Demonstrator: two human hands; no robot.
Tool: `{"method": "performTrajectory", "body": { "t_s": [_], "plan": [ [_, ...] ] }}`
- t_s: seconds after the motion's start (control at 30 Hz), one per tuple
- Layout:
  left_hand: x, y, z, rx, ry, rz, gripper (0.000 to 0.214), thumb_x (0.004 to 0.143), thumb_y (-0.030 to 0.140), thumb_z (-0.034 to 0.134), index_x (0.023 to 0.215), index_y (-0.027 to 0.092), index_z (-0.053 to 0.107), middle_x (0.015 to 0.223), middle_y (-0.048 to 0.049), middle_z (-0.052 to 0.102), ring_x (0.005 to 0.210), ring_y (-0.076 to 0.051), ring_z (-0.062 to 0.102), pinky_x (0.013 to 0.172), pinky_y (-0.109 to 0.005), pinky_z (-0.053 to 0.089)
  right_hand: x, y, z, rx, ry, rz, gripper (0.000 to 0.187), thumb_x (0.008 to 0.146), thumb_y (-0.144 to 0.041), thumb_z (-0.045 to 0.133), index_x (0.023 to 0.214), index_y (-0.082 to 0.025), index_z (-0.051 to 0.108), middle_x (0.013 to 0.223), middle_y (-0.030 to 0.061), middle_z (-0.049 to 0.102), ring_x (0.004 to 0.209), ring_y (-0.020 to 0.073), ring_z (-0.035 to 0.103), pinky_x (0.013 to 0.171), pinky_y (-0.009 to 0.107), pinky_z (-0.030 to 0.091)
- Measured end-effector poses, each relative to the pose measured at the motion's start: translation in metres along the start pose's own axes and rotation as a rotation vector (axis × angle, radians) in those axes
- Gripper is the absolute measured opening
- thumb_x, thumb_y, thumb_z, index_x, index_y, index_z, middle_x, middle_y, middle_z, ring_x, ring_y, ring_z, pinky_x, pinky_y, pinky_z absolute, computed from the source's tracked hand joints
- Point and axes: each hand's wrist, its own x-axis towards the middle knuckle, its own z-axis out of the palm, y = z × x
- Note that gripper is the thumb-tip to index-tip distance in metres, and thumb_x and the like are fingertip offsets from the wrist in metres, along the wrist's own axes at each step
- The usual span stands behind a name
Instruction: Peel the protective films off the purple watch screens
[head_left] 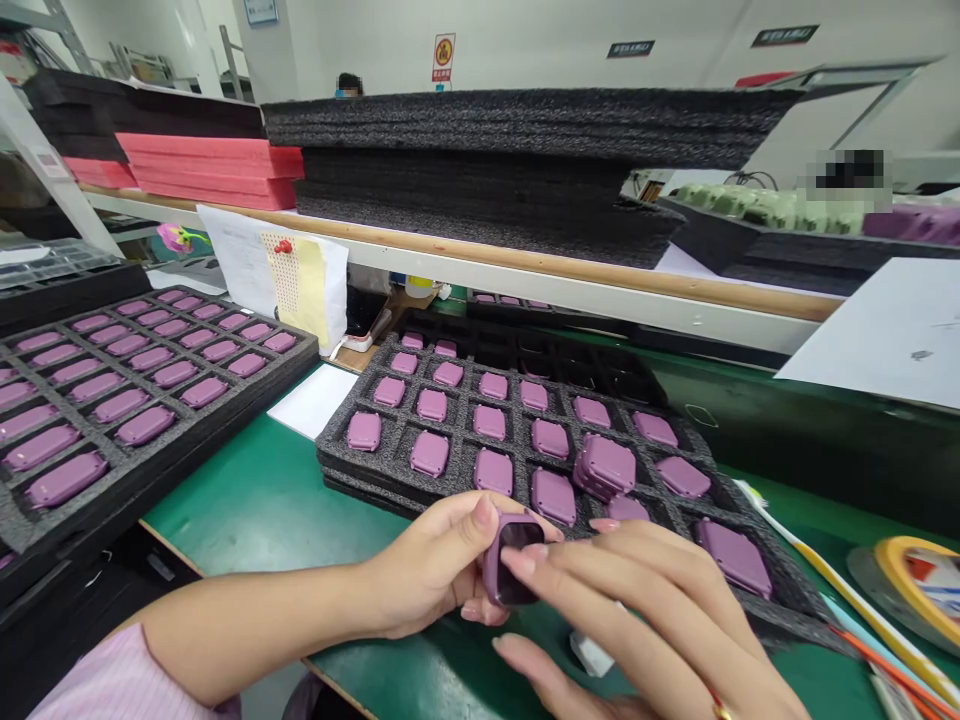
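My left hand (450, 560) is closed around a purple smartwatch case (491, 575), its dark glossy face turned toward the right. Reaching in from the lower right, my right hand (645, 610) has its fingers stretched out, the fingertips touching that dark face. A crumpled white scrap (592, 652) shows partly behind the right hand; whether the hand touches it, I cannot tell. Just beyond both hands, a black foam tray (390, 475) holds several purple cases in its pockets. One small stack of cases (609, 465) rises above the others there.
On the left stands another foam tray (187, 430) of purple cases. A toothbrush (832, 580) and a tape roll (919, 590) lie at the right. Across the back runs a shelf (525, 275) bearing black foam sheets (480, 180) and pink foam blocks (210, 170). The green tabletop (247, 500) shows between the trays.
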Motion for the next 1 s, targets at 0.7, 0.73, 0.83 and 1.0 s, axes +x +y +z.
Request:
{"method": "performTrajectory", "body": {
  "t_s": [0.7, 0.73, 0.83, 1.0],
  "plan": [
    [0.000, 0.002, 0.000, 0.097, 0.078, -0.055, 0.056, 0.087, 0.073, 0.054, 0.094, 0.018, 0.053, 0.075, 0.0000, 0.063, 0.042, -0.003, 0.041, 0.038, -0.017, 0.018, 0.010, 0.029, 0.000, 0.028, -0.050, 0.161, 0.036, 0.088, -0.026, 0.067, 0.122, -0.023, 0.057, 0.101, 0.0065, 0.072, 0.091, 0.0207, 0.068, 0.079, 0.033, 0.057],
    [0.000, 0.001, 0.000, 0.151, 0.078, -0.037, 0.055, 0.089, 0.072, 0.051, 0.095, 0.017, 0.054, 0.080, -0.0020, 0.065, 0.042, -0.002, 0.040, 0.038, -0.018, 0.018, 0.009, 0.040, -0.004, -0.058, -0.012, 0.207, 0.034, 0.088, -0.031, 0.067, 0.120, -0.023, 0.059, 0.103, 0.0074, 0.073, 0.092, 0.0224, 0.069, 0.081, 0.036, 0.057],
    [0.000, -0.001, -0.001, 0.303, 0.084, 0.000, 0.052, 0.096, 0.067, 0.043, 0.094, 0.016, 0.055, 0.104, -0.0108, 0.069, 0.045, -0.001, 0.041, 0.040, -0.020, 0.019, 0.003, 0.075, -0.014, -0.234, 0.040, 0.433, 0.038, 0.086, -0.049, 0.067, 0.114, -0.024, 0.065, 0.104, 0.0093, 0.075, 0.089, 0.0275, 0.071, 0.080, 0.043, 0.058],
    [0.003, -0.004, 0.000, 0.392, 0.073, -0.038, 0.055, 0.093, 0.070, 0.044, 0.090, 0.016, 0.055, 0.103, -0.0114, 0.070, 0.043, -0.002, 0.039, 0.040, -0.020, 0.020, -0.005, 0.105, -0.021, -0.185, -0.145, 0.622, 0.050, 0.081, -0.059, 0.066, 0.116, -0.023, 0.067, 0.116, 0.0112, 0.074, 0.105, 0.0337, 0.071, 0.090, 0.049, 0.058]
  ]
}}
